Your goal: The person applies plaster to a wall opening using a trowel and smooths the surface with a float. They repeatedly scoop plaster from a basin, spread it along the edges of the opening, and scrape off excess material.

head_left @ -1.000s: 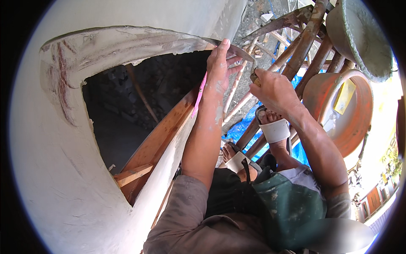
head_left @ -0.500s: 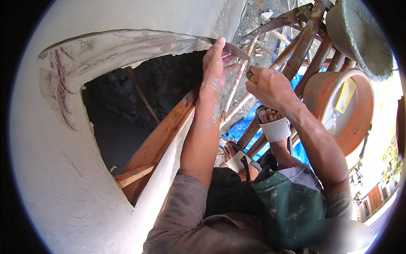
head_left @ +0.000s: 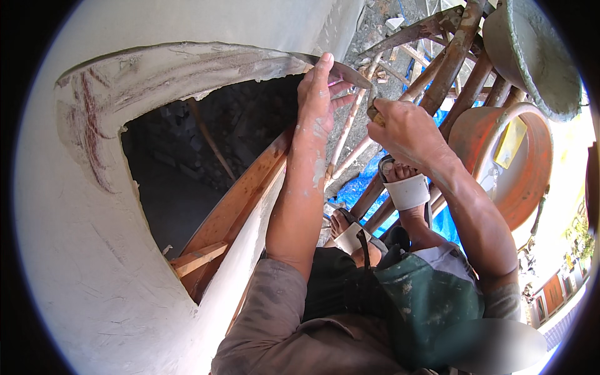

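My right hand (head_left: 406, 131) is closed round the handle of a trowel (head_left: 350, 75). Its long, thin metal blade points left, toward the arched edge of a wall opening. Beside the blade is my left hand (head_left: 317, 94), thumb raised and fingers stretched out and apart; the thumb overlaps the blade. Whether those fingers press on the metal I cannot tell. Grey plaster with reddish-brown streaks covers the curved band (head_left: 187, 69) above the dark opening (head_left: 181, 156). Dried grey splashes mark my left hand and forearm.
Wooden boards (head_left: 237, 206) line the opening's lower right side. At right, an orange bucket (head_left: 531, 181) holds a yellow piece (head_left: 511, 142); above it is a grey plaster-coated basin (head_left: 537, 56). My sandalled feet stand on poles (head_left: 369, 197) over blue sheeting (head_left: 356, 187) and rubble.
My right hand has shifted slightly right and down with the trowel, and the blade's handle end has dipped a little. The left hand is almost unmoved.
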